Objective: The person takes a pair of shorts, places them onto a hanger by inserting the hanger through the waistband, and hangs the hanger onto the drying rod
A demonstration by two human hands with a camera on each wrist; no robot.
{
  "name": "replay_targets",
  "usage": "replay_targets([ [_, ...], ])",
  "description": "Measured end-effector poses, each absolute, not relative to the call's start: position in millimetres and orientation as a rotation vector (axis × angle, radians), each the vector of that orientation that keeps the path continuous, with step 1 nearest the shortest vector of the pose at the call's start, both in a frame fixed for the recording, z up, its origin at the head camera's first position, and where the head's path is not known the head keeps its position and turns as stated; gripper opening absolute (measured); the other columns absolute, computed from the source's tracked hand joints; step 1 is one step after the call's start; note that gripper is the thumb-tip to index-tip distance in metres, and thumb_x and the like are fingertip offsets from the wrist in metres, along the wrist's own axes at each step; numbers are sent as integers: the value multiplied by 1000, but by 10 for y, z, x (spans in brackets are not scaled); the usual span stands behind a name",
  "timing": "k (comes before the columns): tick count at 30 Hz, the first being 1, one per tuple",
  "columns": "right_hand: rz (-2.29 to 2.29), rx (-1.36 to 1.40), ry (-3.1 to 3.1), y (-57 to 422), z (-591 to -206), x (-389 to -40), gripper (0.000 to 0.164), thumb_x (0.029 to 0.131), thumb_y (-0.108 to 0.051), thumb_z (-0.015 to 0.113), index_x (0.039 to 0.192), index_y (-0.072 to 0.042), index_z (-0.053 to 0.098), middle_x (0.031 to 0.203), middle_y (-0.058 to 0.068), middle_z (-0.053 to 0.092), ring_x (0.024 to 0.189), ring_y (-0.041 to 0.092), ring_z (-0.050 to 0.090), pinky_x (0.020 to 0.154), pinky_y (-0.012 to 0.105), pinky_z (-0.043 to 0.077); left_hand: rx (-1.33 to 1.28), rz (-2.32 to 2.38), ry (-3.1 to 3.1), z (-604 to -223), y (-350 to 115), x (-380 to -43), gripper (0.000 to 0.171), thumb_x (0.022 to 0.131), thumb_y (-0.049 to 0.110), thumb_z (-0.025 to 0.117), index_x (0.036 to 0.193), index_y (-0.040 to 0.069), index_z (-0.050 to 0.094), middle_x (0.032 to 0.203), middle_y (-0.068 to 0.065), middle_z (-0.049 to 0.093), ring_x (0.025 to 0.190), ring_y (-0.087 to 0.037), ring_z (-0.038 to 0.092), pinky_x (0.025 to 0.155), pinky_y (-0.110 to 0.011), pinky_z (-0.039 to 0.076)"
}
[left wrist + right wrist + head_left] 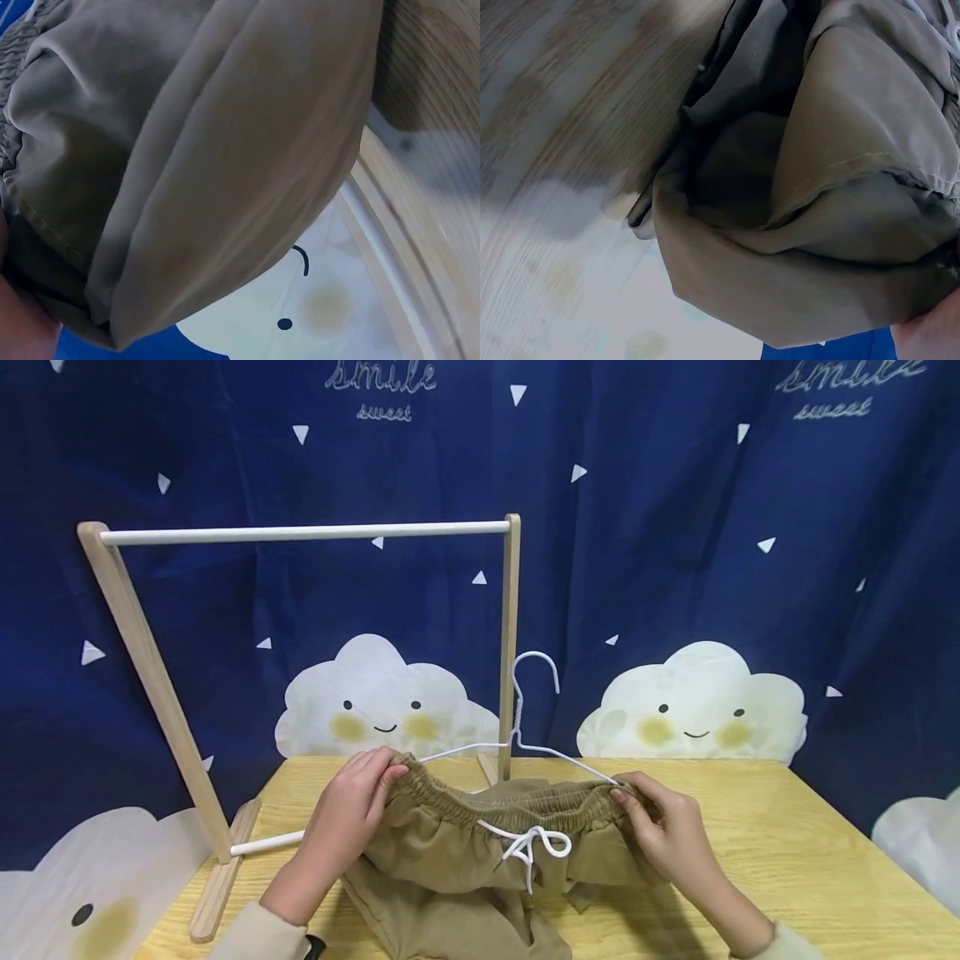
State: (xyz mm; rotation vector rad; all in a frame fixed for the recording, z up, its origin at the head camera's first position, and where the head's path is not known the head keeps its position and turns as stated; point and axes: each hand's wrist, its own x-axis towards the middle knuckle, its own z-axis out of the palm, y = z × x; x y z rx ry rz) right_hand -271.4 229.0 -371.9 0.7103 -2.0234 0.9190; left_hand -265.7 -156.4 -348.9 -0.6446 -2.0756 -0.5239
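Khaki trousers (450,860) with an elastic waistband and a white drawstring bow (531,843) are held up over the table. At the waistband's left end my left hand (352,806) pinches the fabric. My right hand (667,831) grips the right end of the waistband, thumb in front. A white clothes hanger (517,739) rises from the waist opening, its hook upward; its arms run toward both hands and its lower part is hidden by the cloth. Trouser fabric (225,172) fills much of the left wrist view, and folded fabric (817,247) hangs in the right wrist view.
A small clothes rack stands at the left, with wooden posts (157,677) and a white top rail (300,533). Its foot (225,877) rests on the yellow wood-grain table (795,860). Behind hangs a dark blue curtain (660,552) with clouds and triangles.
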Motion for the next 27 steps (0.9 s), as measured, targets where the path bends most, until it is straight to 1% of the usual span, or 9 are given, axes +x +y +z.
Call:
replay_targets([
  [4,929,681,-2011,2305,-3714,-2727,25,84,13,73,93,-11,73,67,-9,63,49,-6,38,44,13,34,-610,-532,-2082,-3490,-1596,-2647,16,99,16,63,87,12,52,76,4,48,73,-12,46,64,-31,44],
  [8,951,657,-1984,2307,-3726,-2724,25,85,13,72,93,-10,73,69,-7,65,50,-5,45,45,13,37,-583,-526,-2089,-3500,-1629,-2636,17,98,13,64,87,12,51,74,5,44,71,-12,43,63,-30,42],
  [10,956,652,-1969,2308,-3729,-2724,25,85,14,71,94,-10,74,69,-5,66,50,-5,47,45,13,38,-567,-504,-2094,-3508,-1644,-2626,17,97,14,65,88,12,51,73,5,44,70,-13,42,61,-30,41],
  [13,949,648,-1953,2311,-3716,-2730,25,84,15,71,95,-8,74,71,-3,68,51,-5,49,45,14,39,-552,-435,-2114,-3507,-1665,-2604,14,99,17,64,91,11,54,73,4,48,69,-15,46,58,-32,44],
  [16,942,639,-1937,2303,-3696,-2742,24,84,15,71,95,-7,73,71,-2,68,52,-5,49,45,14,39,-547,-376,-2160,-3474,-1672,-2573,16,100,22,63,93,12,54,72,3,50,68,-16,50,54,-34,45],
  [19,948,627,-1919,2288,-3684,-2753,25,84,14,72,96,-7,74,71,-1,68,53,-4,50,47,14,40,-552,-379,-2214,-3428,-1667,-2548,23,99,30,65,90,14,51,69,6,43,65,-13,47,51,-30,41],
  [21,948,623,-1918,2284,-3683,-2764,25,84,15,72,96,-8,74,72,0,68,53,-4,50,47,13,40,-560,-406,-2231,-3407,-1660,-2539,26,97,32,68,88,16,49,68,8,40,64,-12,45,51,-27,39],
  [23,963,627,-1923,2279,-3686,-2773,26,85,15,72,98,-7,74,73,0,68,54,-3,51,48,14,41,-573,-435,-2227,-3397,-1654,-2535,26,94,30,72,86,17,50,67,9,40,62,-11,44,52,-27,39],
  [27,985,628,-1940,2269,-3696,-2780,26,86,14,71,101,-7,74,75,1,69,54,-2,51,49,14,40,-604,-470,-2174,-3392,-1633,-2536,22,91,20,75,85,18,54,67,8,44,59,-10,45,52,-28,41],
])
